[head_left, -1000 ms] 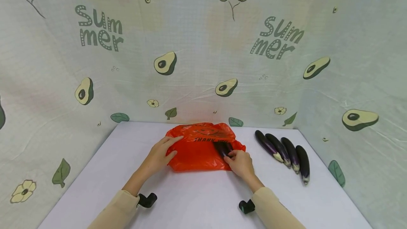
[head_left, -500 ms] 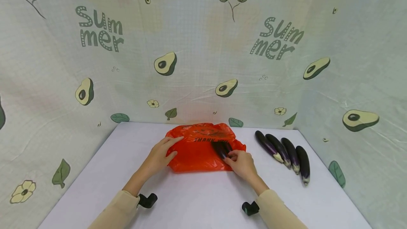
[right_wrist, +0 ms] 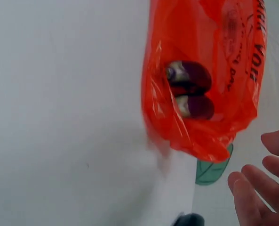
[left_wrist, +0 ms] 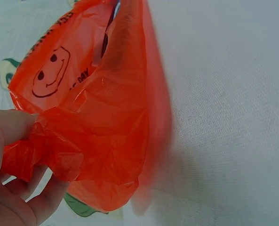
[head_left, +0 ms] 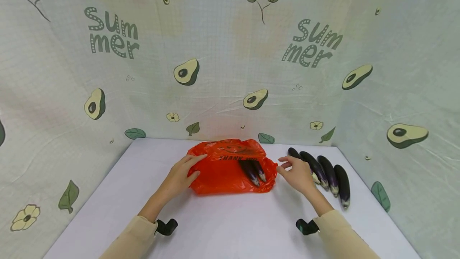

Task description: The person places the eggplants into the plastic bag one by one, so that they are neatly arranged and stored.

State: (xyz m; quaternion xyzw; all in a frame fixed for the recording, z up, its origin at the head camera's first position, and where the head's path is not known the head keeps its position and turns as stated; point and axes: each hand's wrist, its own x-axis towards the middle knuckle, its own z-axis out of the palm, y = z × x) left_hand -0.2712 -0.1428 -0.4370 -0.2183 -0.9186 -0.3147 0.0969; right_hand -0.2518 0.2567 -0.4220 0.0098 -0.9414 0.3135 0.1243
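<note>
A red plastic bag (head_left: 219, 177) printed "THANK YOU" lies on the table with its mouth held partly apart. Two dark eggplants lie inside; one eggplant (head_left: 249, 172) is beside the other eggplant (head_left: 259, 171), and their stem ends show in the right wrist view. My left hand (head_left: 179, 175) grips the bag's left edge, the crumpled film between thumb and fingers (left_wrist: 47, 202) in the left wrist view. Just off the bag's right edge hovers my right hand (head_left: 297, 174), fingers parted and holding nothing. It partly covers the nearest eggplant of the row at right.
Several more eggplants (head_left: 328, 173) lie side by side on the white table (head_left: 230, 227), right of the bag. A printed cloth (head_left: 215, 103) hangs behind and at both sides. Each wrist carries a small black camera (head_left: 166, 227).
My right hand has let go of the eggplant in the bag and moved right, out past the bag's edge. Both eggplants' stem ends are now uncovered. My left hand stays put.
</note>
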